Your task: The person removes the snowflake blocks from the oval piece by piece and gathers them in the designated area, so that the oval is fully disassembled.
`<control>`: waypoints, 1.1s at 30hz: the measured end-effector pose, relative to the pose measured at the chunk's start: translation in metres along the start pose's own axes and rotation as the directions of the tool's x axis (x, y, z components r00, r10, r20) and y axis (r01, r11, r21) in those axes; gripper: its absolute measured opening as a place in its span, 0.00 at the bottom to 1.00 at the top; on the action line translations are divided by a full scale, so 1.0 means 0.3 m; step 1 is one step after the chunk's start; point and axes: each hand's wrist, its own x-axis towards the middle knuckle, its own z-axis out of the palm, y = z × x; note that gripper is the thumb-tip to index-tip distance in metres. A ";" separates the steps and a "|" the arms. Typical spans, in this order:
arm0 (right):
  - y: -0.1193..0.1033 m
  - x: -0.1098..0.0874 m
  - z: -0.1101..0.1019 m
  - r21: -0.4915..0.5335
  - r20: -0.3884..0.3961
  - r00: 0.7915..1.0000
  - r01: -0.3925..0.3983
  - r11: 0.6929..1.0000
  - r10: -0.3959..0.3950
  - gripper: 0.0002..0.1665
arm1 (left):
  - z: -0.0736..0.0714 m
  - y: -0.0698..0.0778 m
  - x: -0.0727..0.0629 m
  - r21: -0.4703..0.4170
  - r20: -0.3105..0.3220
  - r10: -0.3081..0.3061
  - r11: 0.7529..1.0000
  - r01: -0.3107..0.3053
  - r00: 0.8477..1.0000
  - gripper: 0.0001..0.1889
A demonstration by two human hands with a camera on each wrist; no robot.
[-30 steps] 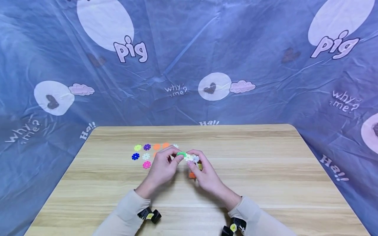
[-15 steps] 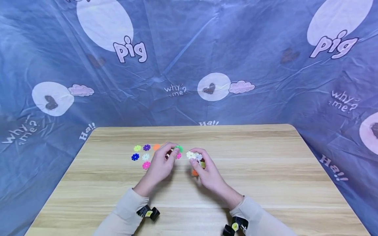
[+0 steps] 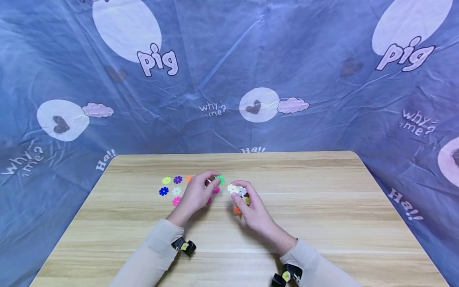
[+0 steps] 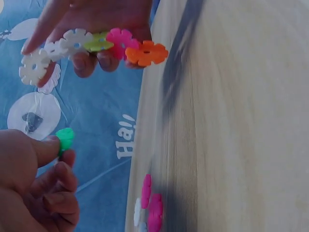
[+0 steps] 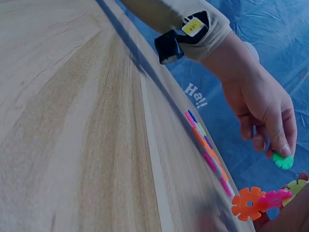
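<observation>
My left hand (image 3: 197, 191) pinches a green flower-shaped plastic disc (image 4: 65, 138) between thumb and finger, above the table. To its right, my right hand (image 3: 257, 213) holds a chain of interlocked flower-shaped discs. An orange disc (image 4: 150, 53) forms one end of this chain. Beside it come a pink disc (image 4: 121, 42) and a yellow-green disc (image 4: 99, 42), then white ones. The white disc (image 4: 34, 66) at the other end lies by the right thumb and fingertip. A gap separates the green disc from the chain. Part of the chain is hidden by the right hand in the head view.
Loose discs lie flat on the wooden table (image 3: 305, 207) at the left, among them yellow (image 3: 166, 180), purple (image 3: 177, 179), dark blue (image 3: 163, 191) and pink (image 3: 176, 201) ones. My left hand covers some. A blue printed cloth (image 3: 222, 131) hangs behind the table.
The green disc, earlier against the chain's white end, has come away from it with my left hand, up and to the left. My right hand with the chain has shifted slightly right.
</observation>
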 end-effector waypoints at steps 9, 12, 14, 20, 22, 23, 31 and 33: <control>0.008 -0.002 -0.003 -0.020 0.003 1.000 0.012 1.000 -0.012 0.22 | 0.025 -0.013 0.061 0.074 0.089 -0.030 0.997 0.024 0.996 0.16; 0.010 -0.003 -0.003 -0.027 0.007 1.000 0.017 0.999 -0.017 0.22 | 0.035 -0.021 0.080 0.093 0.095 -0.043 0.995 0.034 0.994 0.16; 0.010 -0.004 -0.003 -0.028 0.007 1.000 0.018 0.999 -0.017 0.22 | 0.041 -0.027 0.092 0.117 0.103 -0.049 0.993 0.037 0.993 0.16; 0.005 -0.005 -0.002 -0.024 0.007 1.000 0.015 1.000 -0.015 0.22 | 0.058 -0.039 0.128 0.178 0.154 -0.038 0.984 0.010 0.987 0.16; 0.003 -0.006 -0.003 -0.030 0.010 1.000 0.019 0.999 -0.019 0.23 | 0.063 -0.042 0.137 0.195 0.175 -0.032 0.981 -0.003 0.984 0.16; 0.002 -0.007 -0.003 -0.033 0.012 1.000 0.022 0.999 -0.021 0.23 | 0.065 -0.043 0.141 0.209 0.185 -0.028 0.978 -0.012 0.982 0.16; -0.004 -0.010 -0.004 -0.033 0.022 0.999 0.030 0.999 -0.029 0.22 | 0.082 -0.038 0.161 0.359 0.217 -0.061 0.933 -0.021 0.974 0.15; -0.007 -0.010 -0.004 -0.032 0.021 0.999 0.032 0.999 -0.031 0.22 | 0.084 -0.033 0.164 0.384 0.222 -0.068 0.923 -0.023 0.973 0.15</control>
